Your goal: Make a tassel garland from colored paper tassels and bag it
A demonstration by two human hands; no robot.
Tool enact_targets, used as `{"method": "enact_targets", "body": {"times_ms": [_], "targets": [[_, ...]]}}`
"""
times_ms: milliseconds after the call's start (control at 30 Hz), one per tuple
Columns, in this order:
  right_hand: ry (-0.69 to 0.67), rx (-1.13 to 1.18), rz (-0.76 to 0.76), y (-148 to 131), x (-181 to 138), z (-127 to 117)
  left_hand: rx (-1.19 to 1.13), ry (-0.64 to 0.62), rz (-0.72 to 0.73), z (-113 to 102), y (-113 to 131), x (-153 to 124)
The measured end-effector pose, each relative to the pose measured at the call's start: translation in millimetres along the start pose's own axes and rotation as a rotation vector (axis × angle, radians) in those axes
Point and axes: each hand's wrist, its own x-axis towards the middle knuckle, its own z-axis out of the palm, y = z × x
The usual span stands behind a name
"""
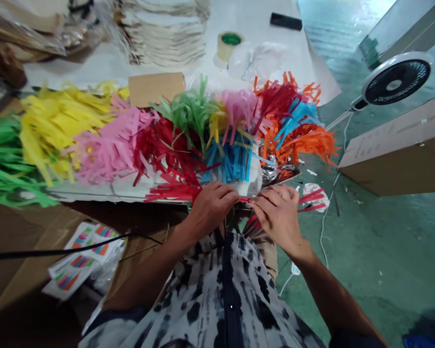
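A red paper tassel (174, 189) is stretched between my hands at the table's front edge. My left hand (214, 205) is closed round it, with cut red strips fanning out to the left. On the other side my right hand (278, 212) pinches the twisted middle, and more red strips stick out past its fingers. Just beyond my hands lie blue fringe (230, 162), dark red fringe (166, 145), green fringe (192, 111) and pink fringe (107, 140). Orange fringe (311, 145) spreads at the table's right corner.
Yellow fringe (65, 116) covers the left side. Behind stand a cardboard piece (155, 89), a tape roll (229, 46) and stacked off-white sheets (163, 34). A fan (397, 82) and a large carton (398, 164) are on the right. Printed cards (78, 261) lie in a box below.
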Motion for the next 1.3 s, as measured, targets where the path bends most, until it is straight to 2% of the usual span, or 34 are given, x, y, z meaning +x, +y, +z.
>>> {"method": "enact_targets", "body": {"times_ms": [233,467,667,767,833,900,967,1133,1300], "targets": [[-0.072,-0.004,0.065,2.7,0.0,1.0,0.084,-0.032,-0.069,-1.6,-3.8,-3.0],[-0.117,0.008,0.203,2.6,-0.2,-6.2,0.065,-0.119,-0.243,-20.2,-5.4,-3.9],[-0.164,-0.078,0.234,-2.7,6.3,-6.7,0.110,-0.094,-0.349,-25.1,-3.1,-0.1],[-0.106,-0.099,0.202,-3.5,4.3,-5.4,0.104,-0.044,-0.227,-17.8,-2.8,-1.3],[-0.048,-0.078,0.108,-2.2,-0.2,-2.5,0.094,-0.012,-0.056,-10.6,-2.8,-4.3],[0.008,-0.045,-0.015,0.1,-6.1,1.3,0.104,-0.005,0.056,-4.9,-3.1,-9.5],[0.048,-0.040,-0.083,2.0,-11.7,3.8,0.126,0.002,0.053,-3.2,-3.6,-16.8],[0.054,-0.089,-0.077,-5.2,-16.0,2.2,0.154,0.018,-0.070,-11.8,-0.6,-36.1],[0.051,-0.130,-0.087,-21.4,-12.2,10.9,0.148,0.084,-0.061,-6.2,7.2,-45.1]]}}
